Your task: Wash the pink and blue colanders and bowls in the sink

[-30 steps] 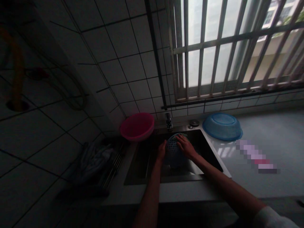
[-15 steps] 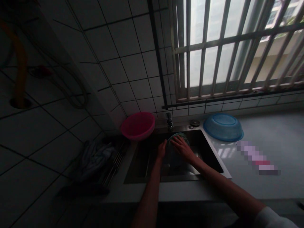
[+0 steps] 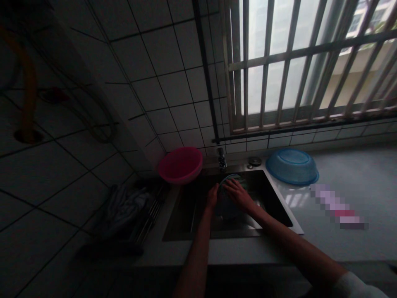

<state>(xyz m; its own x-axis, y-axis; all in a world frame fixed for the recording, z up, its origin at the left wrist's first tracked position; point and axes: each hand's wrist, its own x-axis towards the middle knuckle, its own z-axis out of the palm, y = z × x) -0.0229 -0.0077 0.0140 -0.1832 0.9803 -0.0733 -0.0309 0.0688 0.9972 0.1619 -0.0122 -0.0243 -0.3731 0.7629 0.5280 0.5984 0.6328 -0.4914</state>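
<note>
In the dark steel sink [image 3: 276, 209], both my hands are on a blue perforated basket [image 3: 228, 207]. My left hand [image 3: 212, 195] grips its left rim with curled fingers. My right hand [image 3: 237, 192] lies across the top of the basket, fingers spread over its upper edge. The basket is dim and partly hidden under my hands. The tap [image 3: 221, 159] stands just behind them.
A pink basin [image 3: 180, 164] sits at the sink's back left corner. A blue basin [image 3: 291, 166] rests upside down on the grey counter [image 3: 356, 178] at the right. A crumpled cloth [image 3: 124, 207] lies on a rack at the left. A barred window is behind.
The basket has tilted and sunk lower in the sink, so less of its perforated wall shows. My right hand has slid up toward its far rim.
</note>
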